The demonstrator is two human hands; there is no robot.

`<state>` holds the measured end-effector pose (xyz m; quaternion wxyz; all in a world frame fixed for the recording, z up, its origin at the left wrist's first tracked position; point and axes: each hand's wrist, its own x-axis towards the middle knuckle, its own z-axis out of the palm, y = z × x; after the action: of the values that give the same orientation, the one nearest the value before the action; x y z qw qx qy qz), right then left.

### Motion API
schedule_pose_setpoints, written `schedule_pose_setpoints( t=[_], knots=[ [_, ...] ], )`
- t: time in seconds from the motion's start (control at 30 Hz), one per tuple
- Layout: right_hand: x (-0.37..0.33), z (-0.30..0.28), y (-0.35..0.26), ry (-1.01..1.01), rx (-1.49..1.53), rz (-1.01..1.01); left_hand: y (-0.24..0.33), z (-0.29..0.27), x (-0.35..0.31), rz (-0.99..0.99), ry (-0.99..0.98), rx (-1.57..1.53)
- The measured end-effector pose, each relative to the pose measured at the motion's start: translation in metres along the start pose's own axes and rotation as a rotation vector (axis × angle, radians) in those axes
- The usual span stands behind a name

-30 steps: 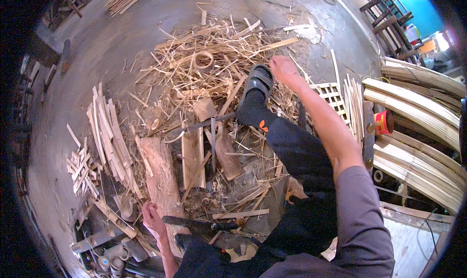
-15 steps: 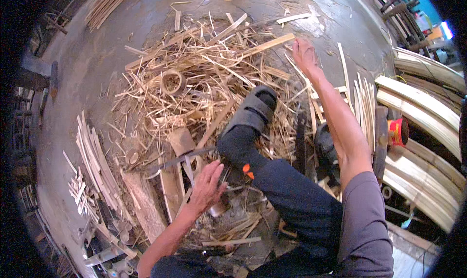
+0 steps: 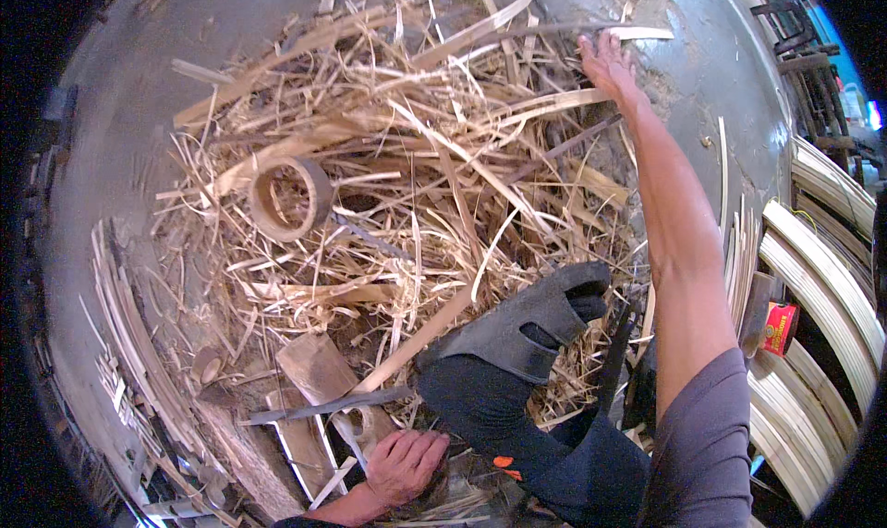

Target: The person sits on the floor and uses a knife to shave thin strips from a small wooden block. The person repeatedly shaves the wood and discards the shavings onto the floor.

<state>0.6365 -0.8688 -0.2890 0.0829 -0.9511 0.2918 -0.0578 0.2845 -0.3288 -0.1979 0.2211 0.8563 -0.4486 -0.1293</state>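
Strip, pale, near end at fingers of right hand

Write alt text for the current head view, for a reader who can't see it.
A person's right hand is stretched out at the far right edge of a tangled pile of strips; whether it grips anything is unclear. The left hand is lower down, near a foot in a dark sandal. A hollow brown ring lies on the pile's left part.
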Motion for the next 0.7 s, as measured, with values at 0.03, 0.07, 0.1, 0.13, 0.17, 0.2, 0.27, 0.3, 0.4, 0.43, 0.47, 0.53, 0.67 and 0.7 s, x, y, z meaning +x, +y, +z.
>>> schedule_pose_setpoints(
  t=[0.03,0.07,0.1,0.13,0.17,0.2,0.27,0.3,0.4,0.43,0.47,0.53,0.67,0.7],
  knots=[
    [-0.005,-0.004,-0.001,-0.039,-0.014,-0.026,0.000,-0.004,0.002,-0.007,-0.034,0.008],
    [-0.002,-0.010,0.006,-0.013,-0.018,-0.054,-0.001,-0.008,0.008,0.002,-0.059,0.015],
    [-0.005,-0.013,0.013,0.001,-0.074,-0.085,-0.002,-0.004,0.012,0.003,-0.008,0.014],
    [-0.007,-0.018,0.020,0.016,-0.129,-0.116,-0.001,-0.002,0.014,-0.007,-0.014,0.018],
    [-0.016,-0.026,0.014,-0.004,-0.137,-0.110,0.001,-0.003,0.016,-0.028,-0.014,0.031],
    [-0.028,-0.037,0.008,-0.013,-0.137,-0.101,0.002,-0.003,0.018,-0.044,-0.010,0.055],
    [-0.033,-0.047,0.004,0.077,-0.126,-0.170,0.009,-0.002,0.017,-0.075,-0.027,0.082],
    [-0.027,-0.049,0.018,0.196,-0.115,-0.237,0.010,-0.004,0.019,-0.075,-0.031,0.099],
    [-0.017,-0.061,0.020,0.290,-0.087,-0.127,0.010,0.001,0.017,-0.112,-0.039,0.116],
    [-0.014,-0.064,0.019,0.296,-0.061,-0.095,0.011,0.004,0.015,-0.125,-0.039,0.110],
    [-0.011,-0.065,0.018,0.301,-0.036,-0.064,0.012,0.005,0.013,-0.124,-0.044,0.116],
    [-0.015,-0.061,0.020,0.200,-0.095,-0.086,0.011,0.005,0.012,-0.117,-0.054,0.137],
    [-0.004,-0.017,0.064,0.085,-0.277,-0.164,0.009,-0.002,0.020,-0.054,-0.069,0.165],
    [-0.015,-0.011,0.061,0.087,-0.207,-0.162,0.011,-0.004,0.019,-0.066,-0.081,0.167]
  ],
)
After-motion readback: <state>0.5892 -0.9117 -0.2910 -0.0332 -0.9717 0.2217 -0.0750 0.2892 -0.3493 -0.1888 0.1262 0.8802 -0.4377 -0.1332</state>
